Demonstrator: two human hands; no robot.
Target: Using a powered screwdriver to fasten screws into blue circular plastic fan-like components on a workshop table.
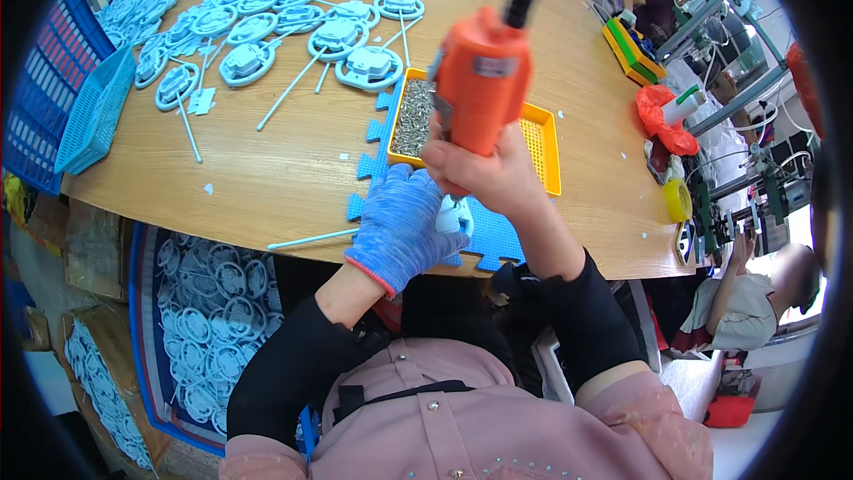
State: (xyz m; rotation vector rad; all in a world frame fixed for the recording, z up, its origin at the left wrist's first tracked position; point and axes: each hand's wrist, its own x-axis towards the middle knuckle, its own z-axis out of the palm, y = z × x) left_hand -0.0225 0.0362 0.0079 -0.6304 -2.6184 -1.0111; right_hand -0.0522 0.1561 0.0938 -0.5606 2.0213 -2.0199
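My right hand [487,169] is wrapped round an orange electric screwdriver [484,80] with a black cable at its top. The tool stands upright, its tip pointing down at a light blue plastic part [455,216]. Gloved in blue knit, my left hand [400,220] holds that part down on a blue foam mat [498,236]; most of the part is hidden by my hands. A thin light blue rod [311,239] sticks out to the left from under the glove. Just beyond my hands lies a yellow tray [542,147] with small metal screws [413,120] in its left compartment.
Many light blue round parts with rods [338,40] cover the table's far left. A blue basket [96,116] stands at the left edge. Below, a blue-rimmed bin [142,338] holds more parts. Yellow tape [677,201] and a red bag [662,116] sit at right, near a seated person [746,307].
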